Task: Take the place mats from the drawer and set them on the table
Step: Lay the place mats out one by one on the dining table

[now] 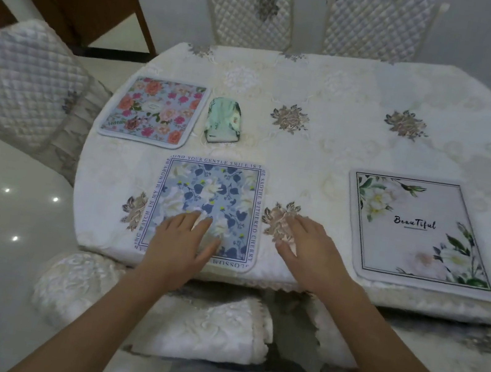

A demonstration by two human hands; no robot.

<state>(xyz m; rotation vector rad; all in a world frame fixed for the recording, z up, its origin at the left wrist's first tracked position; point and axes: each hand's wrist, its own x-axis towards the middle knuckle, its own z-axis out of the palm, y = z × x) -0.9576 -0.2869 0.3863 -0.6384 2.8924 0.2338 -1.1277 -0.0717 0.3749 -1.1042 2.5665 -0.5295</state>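
Three place mats are seen laid flat on the oval desk (324, 153), which is covered by a cream embroidered cloth with brown flower motifs. The blue floral square mat with a printed text border (205, 202) lies at the near edge of the desk, in front of the person. The left hand (183, 240) is rested palm down on the near part of this mat, its fingers (196, 220) spread and flat, so its grip is released and nothing is grasped. The right hand (308, 248) is held palm down just beside the mat's right edge, over a brown flower motif of the cloth, its fingers loosely extended and slightly blurred; its grip is likewise released and empty. The pale grey square mat with white flowers and the word "Beautiful" (418, 231) is placed to the right, near the desk's front edge, well apart from the blue one. The light blue square mat with pink and orange roses (156, 110) is set at the far left of the desk. Just beside it, to its right, a small mint-green pouch-like item (224, 120) is seen; what it is cannot be told. Quilted cream chair covers (21, 83) are visible around the desk
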